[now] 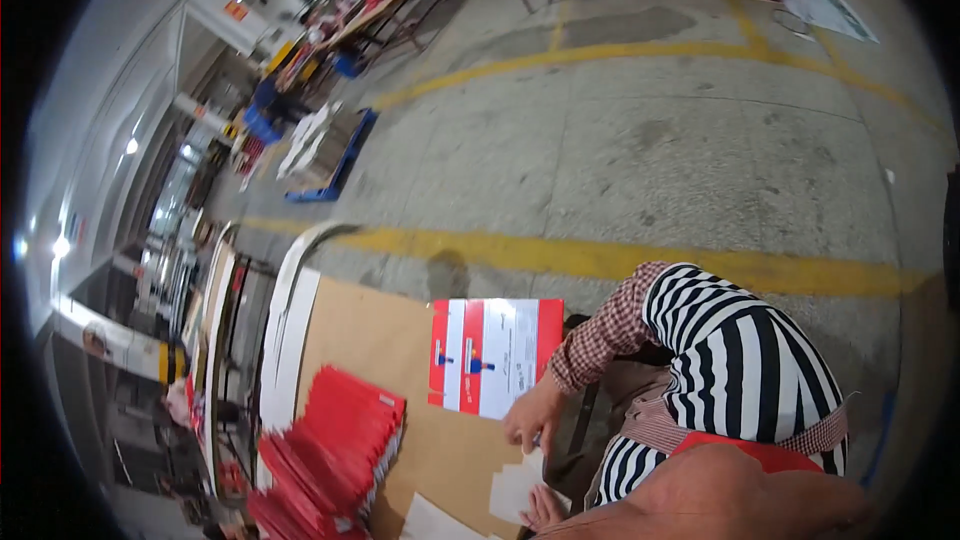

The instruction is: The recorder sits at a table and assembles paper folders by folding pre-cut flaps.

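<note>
My right hand [535,416] comes from a checked cuff and striped sleeve. Its fingers curl down at the near edge of the brown work surface [350,325], with a small bluish thing at the fingertips that I cannot make out. Lower down, my left hand [546,509] rests on a white paper piece [514,488], its visible fingers apart. Just beyond my right hand lies a flat red and white printed sheet [510,355]. Fanned stacks of red printed pieces [335,420] lie to the left. Another white paper piece [435,520] is at the lower edge.
A white curved rail [285,285] runs past the table's far side. On the floor stands a blue pallet [345,160] with a pale stack. Yellow lines [520,248] cross the grey floor. Long worktables [395,0] and a person in dark clothes [275,100] are farther away.
</note>
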The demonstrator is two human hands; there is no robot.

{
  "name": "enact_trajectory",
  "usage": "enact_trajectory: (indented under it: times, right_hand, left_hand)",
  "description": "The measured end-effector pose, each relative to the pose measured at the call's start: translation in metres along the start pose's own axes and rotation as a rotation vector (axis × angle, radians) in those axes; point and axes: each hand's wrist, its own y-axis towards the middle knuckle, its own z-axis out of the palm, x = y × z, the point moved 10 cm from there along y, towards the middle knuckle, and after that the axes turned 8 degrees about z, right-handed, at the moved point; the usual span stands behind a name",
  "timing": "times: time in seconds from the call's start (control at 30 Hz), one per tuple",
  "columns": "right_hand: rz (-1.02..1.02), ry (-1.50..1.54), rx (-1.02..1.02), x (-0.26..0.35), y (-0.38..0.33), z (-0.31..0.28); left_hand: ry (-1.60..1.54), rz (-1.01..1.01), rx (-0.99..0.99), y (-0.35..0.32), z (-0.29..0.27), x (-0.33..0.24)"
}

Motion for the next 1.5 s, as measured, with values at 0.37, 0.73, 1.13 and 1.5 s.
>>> enact_trajectory:
  times: [0.37,0.73,1.13,1.5]
  right_hand:
    - [0.056,-0.157,0.114,-0.005,-0.001,0.009]
    - [-0.002,-0.017,0.069,0.003,0.007,0.01]
    - [0.344,-0.405,-0.088,0.023,-0.058,-0.077]
    - [0.465,-0.417,-0.072,0.02,-0.064,-0.072]
  left_hand:
    - [-0.588,0.053,-0.458,0.108,-0.005,0.017]
    - [-1.121,-0.044,-0.688,0.18,-0.075,0.059]
    - [-1.099,-0.463,-0.343,0.118,-0.09,0.088]
    - [-0.961,-0.415,-0.2,0.122,-0.082,0.069]
